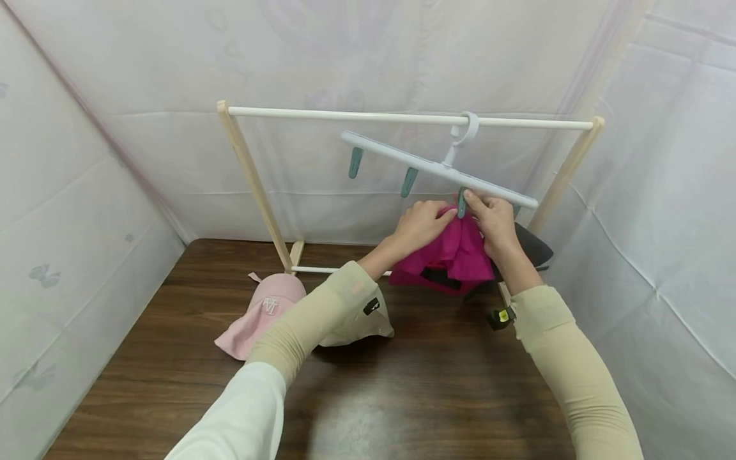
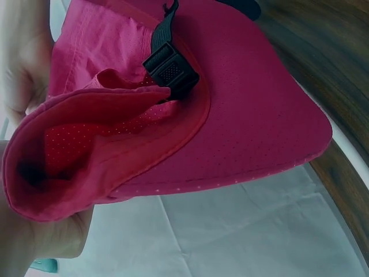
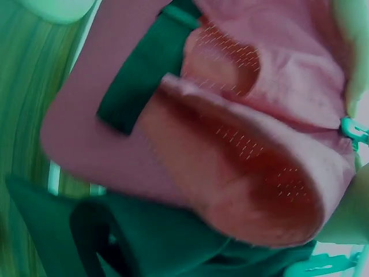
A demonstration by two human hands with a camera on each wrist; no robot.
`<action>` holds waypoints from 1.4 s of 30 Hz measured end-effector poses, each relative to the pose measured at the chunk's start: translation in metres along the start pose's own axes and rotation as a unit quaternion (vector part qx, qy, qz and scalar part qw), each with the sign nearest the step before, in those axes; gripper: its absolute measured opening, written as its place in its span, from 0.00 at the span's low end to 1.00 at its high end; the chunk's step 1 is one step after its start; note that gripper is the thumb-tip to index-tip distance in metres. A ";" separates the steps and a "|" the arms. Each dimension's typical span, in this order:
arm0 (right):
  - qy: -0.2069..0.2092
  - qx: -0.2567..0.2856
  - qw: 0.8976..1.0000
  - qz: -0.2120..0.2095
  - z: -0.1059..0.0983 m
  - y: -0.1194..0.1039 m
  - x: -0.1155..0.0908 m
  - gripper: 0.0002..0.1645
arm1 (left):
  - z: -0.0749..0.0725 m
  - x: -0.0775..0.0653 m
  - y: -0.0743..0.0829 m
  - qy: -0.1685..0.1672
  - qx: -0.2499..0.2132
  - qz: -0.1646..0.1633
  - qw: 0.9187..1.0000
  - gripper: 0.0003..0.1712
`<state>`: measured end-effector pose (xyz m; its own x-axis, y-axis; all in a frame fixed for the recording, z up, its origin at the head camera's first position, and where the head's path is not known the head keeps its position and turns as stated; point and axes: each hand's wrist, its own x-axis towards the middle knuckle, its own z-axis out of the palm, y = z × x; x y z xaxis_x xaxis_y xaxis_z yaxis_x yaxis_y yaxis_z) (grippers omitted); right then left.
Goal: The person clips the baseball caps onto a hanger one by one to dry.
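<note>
A magenta cap [image 1: 468, 255] hangs crown up below a tilted white hanger [image 1: 397, 153], its brim downward. My left hand [image 1: 421, 225] pinches the cap's top fabric. Thumb and fingers of my right hand [image 1: 496, 223] grip a teal clip [image 1: 462, 204] on the hanger, right at the cap's top. The right wrist view shows the clip's tip [image 3: 353, 130] at the gathered fabric. A black strap buckle [image 2: 172, 70] is visible at the cap's back opening. Behind my right wrist hangs a dark cap [image 1: 533, 246], partly hidden.
The hanger hooks over a white rod [image 1: 345, 115] on a wooden-legged rack. Two other teal clips [image 1: 356, 163] dangle at its left. On the brown table [image 1: 448, 383] lie a pink cap [image 1: 270, 313] and a beige cap [image 1: 359, 322], partly behind my left forearm.
</note>
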<state>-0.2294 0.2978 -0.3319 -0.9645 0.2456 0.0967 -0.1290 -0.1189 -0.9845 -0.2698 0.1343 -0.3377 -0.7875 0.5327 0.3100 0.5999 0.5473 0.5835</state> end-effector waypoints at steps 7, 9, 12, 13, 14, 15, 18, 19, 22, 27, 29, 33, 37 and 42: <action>0.002 -0.027 0.999 -0.021 0.001 0.008 -0.003 0.23 | -0.001 -0.003 -0.004 -0.015 -0.003 -0.005 1.000 0.20; 0.003 -0.024 1.000 -0.020 0.001 0.008 -0.003 0.25 | -0.001 -0.003 -0.004 -0.018 -0.001 -0.007 1.000 0.19; 0.001 -0.019 1.000 -0.019 0.001 0.008 -0.002 0.27 | -0.002 -0.003 -0.005 -0.015 0.002 -0.005 1.000 0.18; -0.002 -0.016 1.000 -0.017 0.002 0.007 -0.002 0.28 | -0.002 -0.003 -0.005 -0.012 0.002 -0.003 1.000 0.17; -0.004 -0.014 1.000 -0.014 0.002 0.007 -0.001 0.29 | -0.002 -0.003 -0.006 -0.009 0.002 0.000 1.000 0.16; -0.006 -0.014 1.000 -0.011 0.002 0.007 -0.001 0.29 | -0.002 -0.004 -0.007 -0.008 0.001 0.002 1.000 0.16; -0.004 -0.018 1.000 -0.004 0.003 0.008 0.001 0.29 | -0.003 -0.006 -0.011 -0.006 -0.015 0.008 1.000 0.14; -0.002 -0.017 1.000 -0.002 0.003 0.008 0.001 0.29 | -0.003 -0.007 -0.013 -0.005 -0.019 0.009 1.000 0.14; 0.003 -0.011 1.000 0.003 0.004 0.011 0.002 0.29 | -0.005 -0.011 -0.018 -0.002 -0.021 0.011 1.000 0.15; 0.003 -0.010 1.000 0.002 0.008 0.016 0.002 0.33 | -0.007 -0.018 -0.025 0.005 0.017 0.010 1.000 0.18; 0.002 -0.022 1.000 -0.005 0.008 0.017 0.002 0.35 | -0.009 -0.021 -0.027 0.004 0.025 0.008 1.000 0.20; 0.009 -0.061 0.998 -0.014 0.009 0.018 0.000 0.37 | -0.011 -0.026 -0.030 -0.001 0.030 0.008 1.000 0.24; 0.011 -0.107 0.994 -0.028 0.007 0.019 -0.005 0.34 | -0.013 -0.032 -0.034 -0.003 0.037 0.012 0.999 0.26; 0.004 -0.139 0.986 -0.088 0.006 0.023 -0.012 0.29 | -0.014 -0.041 -0.040 -0.003 0.060 0.017 0.998 0.28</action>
<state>-0.2219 0.2862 -0.3546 -0.9307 0.2471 0.2698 -0.2253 0.1937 -0.9548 -0.2637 0.0815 -0.3628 -0.7661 0.5558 0.3229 0.6388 0.6026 0.4784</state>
